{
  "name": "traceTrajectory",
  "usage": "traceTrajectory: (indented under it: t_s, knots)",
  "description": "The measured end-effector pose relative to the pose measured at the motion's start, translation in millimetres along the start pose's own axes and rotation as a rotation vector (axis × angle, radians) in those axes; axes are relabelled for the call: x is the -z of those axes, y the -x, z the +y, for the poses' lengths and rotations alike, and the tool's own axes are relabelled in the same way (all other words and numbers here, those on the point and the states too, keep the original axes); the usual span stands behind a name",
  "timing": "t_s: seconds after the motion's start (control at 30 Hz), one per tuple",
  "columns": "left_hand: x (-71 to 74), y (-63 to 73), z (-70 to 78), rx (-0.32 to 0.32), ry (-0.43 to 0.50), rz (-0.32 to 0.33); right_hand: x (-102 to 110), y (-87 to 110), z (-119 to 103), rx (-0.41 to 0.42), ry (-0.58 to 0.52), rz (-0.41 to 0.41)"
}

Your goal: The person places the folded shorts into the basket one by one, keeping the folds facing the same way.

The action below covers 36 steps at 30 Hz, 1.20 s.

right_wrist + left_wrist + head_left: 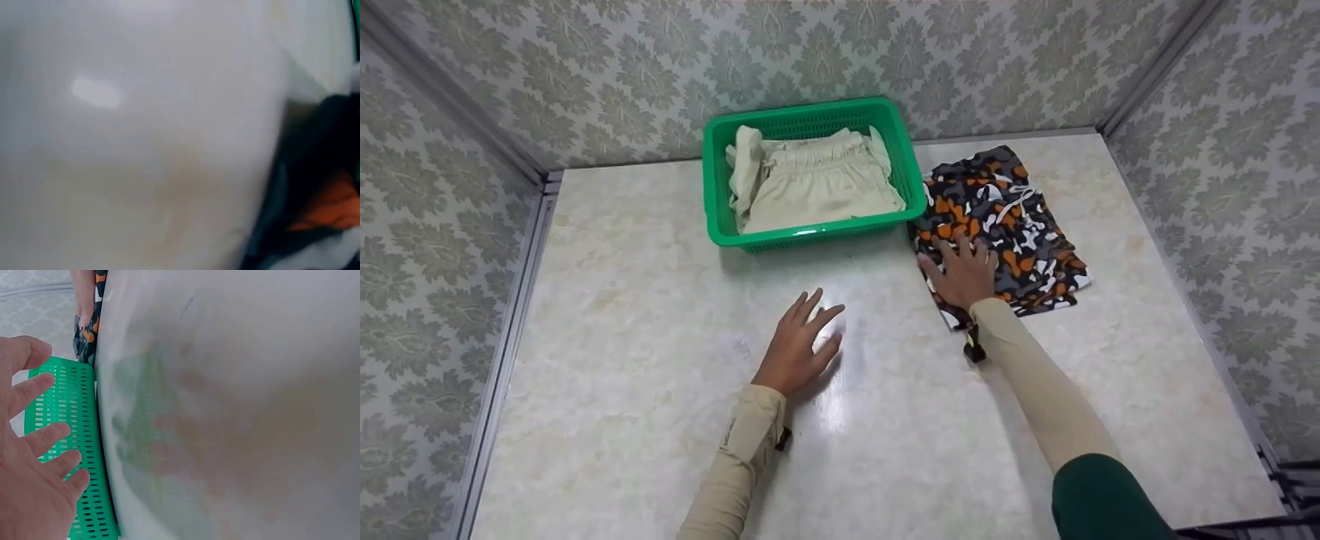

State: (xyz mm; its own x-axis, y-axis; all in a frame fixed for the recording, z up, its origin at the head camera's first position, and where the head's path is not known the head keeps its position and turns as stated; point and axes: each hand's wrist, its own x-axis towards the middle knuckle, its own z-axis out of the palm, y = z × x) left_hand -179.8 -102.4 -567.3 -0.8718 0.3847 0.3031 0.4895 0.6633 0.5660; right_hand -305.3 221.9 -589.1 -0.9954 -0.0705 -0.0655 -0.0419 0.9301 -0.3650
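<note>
A stack of camouflage-print garments (1024, 240), orange, black, grey and white with a white drawstring, lies flat right of the green basket. My right hand (964, 277) rests on its lower left part, fingers spread. In the right wrist view, only a blurred corner of the printed cloth (332, 208) shows. My left hand (799, 349) is held over the table in front of the basket with fingers apart and nothing in them. The green basket (825, 229) contains cream shorts (832, 184) with a gathered waistband and a cream cloth bundle (747, 169) at the left.
The pale marbled table (622, 360) extends around both hands. Patterned wall panels (825, 52) stand behind it and on both sides. The basket sits near the back wall, its right end against the printed garments. A dark rack (1297, 487) shows at the lower right.
</note>
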Motion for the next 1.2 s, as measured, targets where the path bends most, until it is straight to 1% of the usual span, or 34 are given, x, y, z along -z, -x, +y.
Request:
traceTrajectory:
  t_s: [0.1,0.4,0.6,0.7,0.8,0.93,1.07,1.13,1.2]
  knots:
    - [0.1,1.2,0.9,-0.003,0.001,-0.004,4,2.6,-3,0.007,-0.009,0.020]
    - [3.7,5.8,1.5,0.009,-0.001,-0.011,13,4.7,-10,-0.002,0.010,0.035]
    - [3.8,8.3,3.0,0.015,0.004,-0.020,16,7.0,-16,0.007,0.059,0.038]
    - [3.7,8.2,4.5,0.015,0.000,-0.024,18,10.1,-19,-0.001,0.040,0.050]
    - [2.8,6.1,5.5,0.012,-0.001,-0.019,19,11.7,-21,0.005,-0.013,0.093]
    - [0.4,5.6,6.5,0.013,0.000,-0.029,19,11.9,-20,0.063,-0.090,0.154]
    - [-0.8,6.4,7.7,0.017,0.001,-0.045,18,13.9,-21,0.127,-0.147,0.175]
    - [-0.4,5.8,8.2,0.028,0.007,-0.041,18,15.8,-23,0.154,-0.157,0.181]
    - [-0.1,4.6,8.5,0.044,0.012,-0.038,18,19.4,-26,0.172,-0.140,0.180]
